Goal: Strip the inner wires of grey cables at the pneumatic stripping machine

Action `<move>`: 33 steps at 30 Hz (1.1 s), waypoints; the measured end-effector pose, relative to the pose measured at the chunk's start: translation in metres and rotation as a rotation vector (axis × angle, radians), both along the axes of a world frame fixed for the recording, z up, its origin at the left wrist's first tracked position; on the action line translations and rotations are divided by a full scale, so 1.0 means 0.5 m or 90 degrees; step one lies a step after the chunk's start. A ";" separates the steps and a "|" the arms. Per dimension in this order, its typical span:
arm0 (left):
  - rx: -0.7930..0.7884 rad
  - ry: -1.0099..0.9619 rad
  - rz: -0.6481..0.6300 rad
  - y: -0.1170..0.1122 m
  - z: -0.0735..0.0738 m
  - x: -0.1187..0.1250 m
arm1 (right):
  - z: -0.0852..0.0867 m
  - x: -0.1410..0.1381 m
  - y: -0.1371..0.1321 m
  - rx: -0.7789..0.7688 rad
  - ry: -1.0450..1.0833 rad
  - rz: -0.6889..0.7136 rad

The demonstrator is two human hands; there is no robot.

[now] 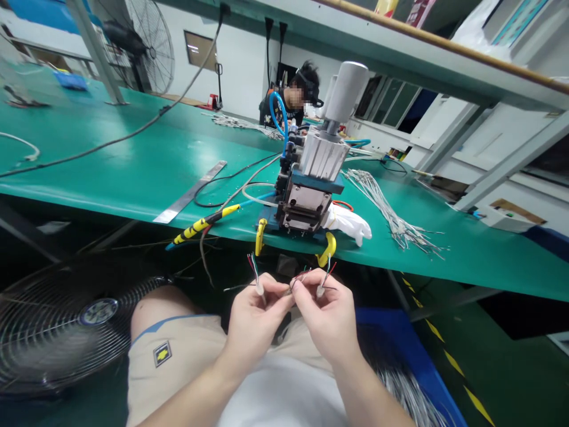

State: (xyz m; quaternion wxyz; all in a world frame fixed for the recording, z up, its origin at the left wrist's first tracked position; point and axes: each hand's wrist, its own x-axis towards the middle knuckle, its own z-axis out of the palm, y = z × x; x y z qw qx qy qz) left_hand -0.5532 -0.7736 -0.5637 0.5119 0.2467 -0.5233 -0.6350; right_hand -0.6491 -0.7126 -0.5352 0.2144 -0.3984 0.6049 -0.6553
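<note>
My left hand [262,308] is closed on a white cable [259,289] whose thin red, green, white and black wires fan out above the fingers. My right hand [324,305] pinches another white cable [320,290] with similar coloured wires spread at its end. Thumbs and fingertips of both hands meet above my lap, around fine dark and red wires [300,276] partly hidden by the fingers. Just beyond the hands, at the bench edge, stands a pneumatic machine [311,196] with a silver cylinder on top and yellow handles [328,249] below.
On the green bench [133,172] lie a steel ruler [191,193], a yellow-black air gun [200,225] and a bundle of cables [391,213]. A floor fan [100,311] stands at my left. A blue bin [413,362] of cables is at my right. Another person [293,98] sits across the bench.
</note>
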 end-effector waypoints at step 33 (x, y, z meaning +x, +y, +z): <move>0.030 -0.041 -0.072 0.010 -0.015 0.000 | -0.014 -0.004 -0.011 -0.009 -0.442 0.144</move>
